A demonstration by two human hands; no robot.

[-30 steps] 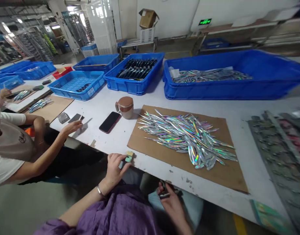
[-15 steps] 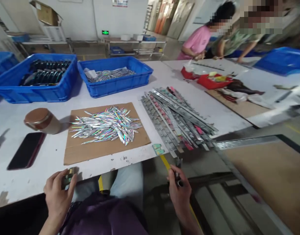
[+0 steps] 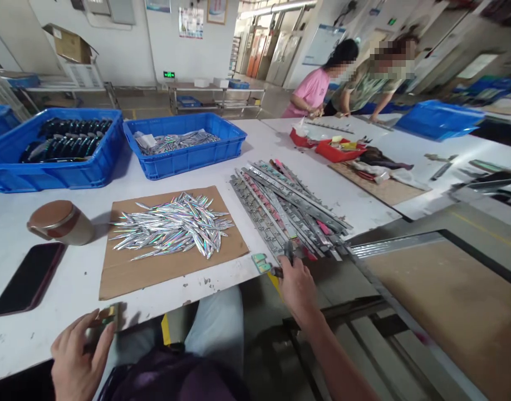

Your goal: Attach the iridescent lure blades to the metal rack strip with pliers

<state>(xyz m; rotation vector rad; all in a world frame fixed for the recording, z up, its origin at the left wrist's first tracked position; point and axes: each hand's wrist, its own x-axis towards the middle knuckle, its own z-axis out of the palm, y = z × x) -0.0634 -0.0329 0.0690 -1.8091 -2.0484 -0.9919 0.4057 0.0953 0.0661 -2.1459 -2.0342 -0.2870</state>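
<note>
My left hand (image 3: 82,353) is closed at the table's front edge, its fingers curled around a small green and brass-coloured block (image 3: 113,316). My right hand (image 3: 298,284) grips a dark hand tool (image 3: 288,253), whose exact kind I cannot make out. Its upper end lies over the near end of a pile of grey metal strips (image 3: 276,209), some with pink or green parts. A small green-and-yellow piece (image 3: 261,263) lies just left of that hand. Between my hands, a cardboard sheet (image 3: 126,278) carries a heap of shiny silver, pointed lure-shaped pieces (image 3: 176,223).
At left are a phone (image 3: 28,278) and a brown-lidded mug (image 3: 63,223). Behind stand a blue bin (image 3: 184,161) of silver pieces and another blue bin (image 3: 72,175) of dark items. Red trays (image 3: 339,151) sit farther right. A framed brown board (image 3: 439,301) is at right. Two people work beyond.
My right hand has moved up with its tool, from below the table edge to the near end of the strips. My left hand still holds the small block. The view has tilted up slightly.
</note>
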